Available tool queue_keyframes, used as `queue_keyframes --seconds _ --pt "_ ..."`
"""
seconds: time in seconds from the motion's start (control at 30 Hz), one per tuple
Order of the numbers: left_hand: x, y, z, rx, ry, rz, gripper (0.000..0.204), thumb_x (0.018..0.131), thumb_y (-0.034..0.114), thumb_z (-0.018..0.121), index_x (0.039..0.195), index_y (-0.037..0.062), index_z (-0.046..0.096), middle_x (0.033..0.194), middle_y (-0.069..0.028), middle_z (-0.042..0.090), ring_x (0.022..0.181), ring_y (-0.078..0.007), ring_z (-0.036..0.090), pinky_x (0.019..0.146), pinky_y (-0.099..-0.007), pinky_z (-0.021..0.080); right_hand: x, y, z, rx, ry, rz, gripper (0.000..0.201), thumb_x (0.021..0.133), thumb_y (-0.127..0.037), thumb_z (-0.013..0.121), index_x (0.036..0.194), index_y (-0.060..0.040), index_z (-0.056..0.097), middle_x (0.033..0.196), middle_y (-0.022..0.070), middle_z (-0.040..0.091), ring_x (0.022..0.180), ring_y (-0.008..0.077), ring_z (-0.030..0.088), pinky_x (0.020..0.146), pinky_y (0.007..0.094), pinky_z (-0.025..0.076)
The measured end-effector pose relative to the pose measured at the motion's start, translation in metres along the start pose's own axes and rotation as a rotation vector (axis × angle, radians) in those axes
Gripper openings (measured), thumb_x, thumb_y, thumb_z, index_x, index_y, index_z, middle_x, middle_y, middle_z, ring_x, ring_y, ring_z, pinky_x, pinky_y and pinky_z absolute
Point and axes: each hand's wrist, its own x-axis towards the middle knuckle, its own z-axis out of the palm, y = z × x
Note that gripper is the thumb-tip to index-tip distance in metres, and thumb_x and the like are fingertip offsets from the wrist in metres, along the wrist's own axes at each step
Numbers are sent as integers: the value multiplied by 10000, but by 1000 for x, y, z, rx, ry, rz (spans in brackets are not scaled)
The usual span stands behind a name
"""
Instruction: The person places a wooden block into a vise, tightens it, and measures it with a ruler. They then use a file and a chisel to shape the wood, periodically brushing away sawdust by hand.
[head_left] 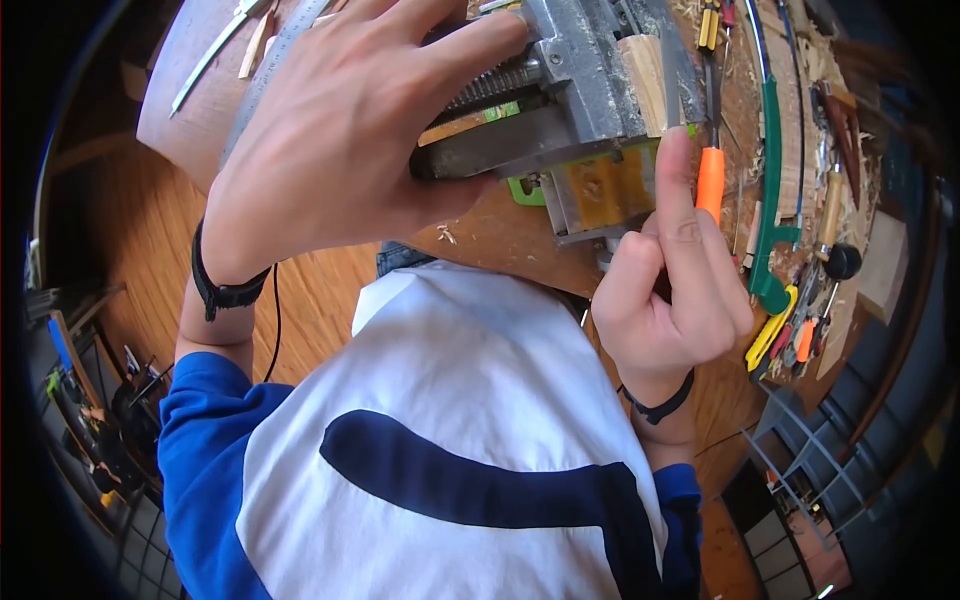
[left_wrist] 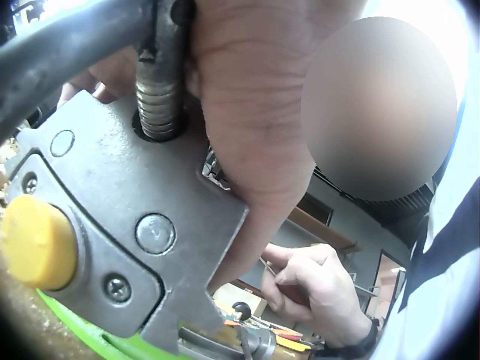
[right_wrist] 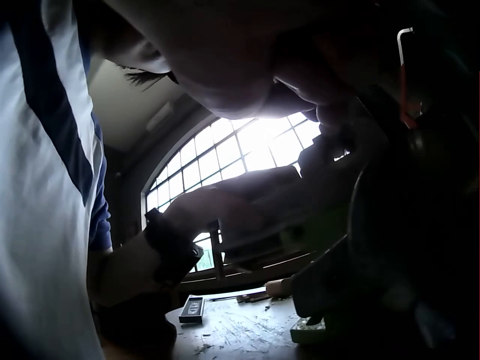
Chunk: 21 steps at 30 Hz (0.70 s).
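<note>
A grey metal bench vise (head_left: 585, 70) stands at the table edge, with a pale strip of wood (head_left: 640, 80) upright at its right end. My left hand (head_left: 340, 130) grips the vise's left part, thumb along the near side and fingers over the far side. In the left wrist view the vise's end plate (left_wrist: 112, 195) shows a yellow knob (left_wrist: 37, 241). My right hand (head_left: 680, 280) holds a narrow, flat grey metal tool (head_left: 671, 80) alongside the wood, index finger stretched along it and other fingers curled. Its handle end is hidden in the palm.
Right of the vise lie an orange-handled screwdriver (head_left: 711, 180), a green-framed saw (head_left: 770, 200), a yellow utility knife (head_left: 771, 330) and wood shavings. A steel ruler (head_left: 270, 75) lies at the left. A small dark box (right_wrist: 192, 309) sits on the tabletop in the right wrist view.
</note>
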Motion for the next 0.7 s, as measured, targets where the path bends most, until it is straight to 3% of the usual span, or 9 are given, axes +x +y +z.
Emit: queue_keyframes --seconds 0.1,0.2,0.5,0.7 --pt "1 0 3 -1 72 31 719 631 288 810 1241 27 535 1144 -226 515 1011 -389 553 832 -470 484 -8 2 5 2 37 -14 541 729 96 451 1240 99 629 632 100 568 504 132 492 511 265 447" --pt "-4 0 11 -7 43 -42 712 583 194 819 1237 71 566 1071 -134 523 1023 -366 529 855 -440 443 -22 1 1 -9 42 2 545 727 93 449 1242 102 627 626 100 563 504 138 499 517 265 456" --pt "-2 -1 12 25 65 -5 700 582 194 831 1223 66 579 1089 -132 534 1053 -363 527 901 -448 427 -2 -1 5 96 35 39 566 705 118 450 1244 105 624 603 93 531 520 138 501 533 261 460" --pt "-4 -1 12 22 37 -21 713 587 207 832 1236 60 574 1103 -136 532 1063 -362 523 910 -453 421 -25 2 3 47 40 26 569 700 117 446 1241 111 623 602 100 535 519 149 526 528 265 473"
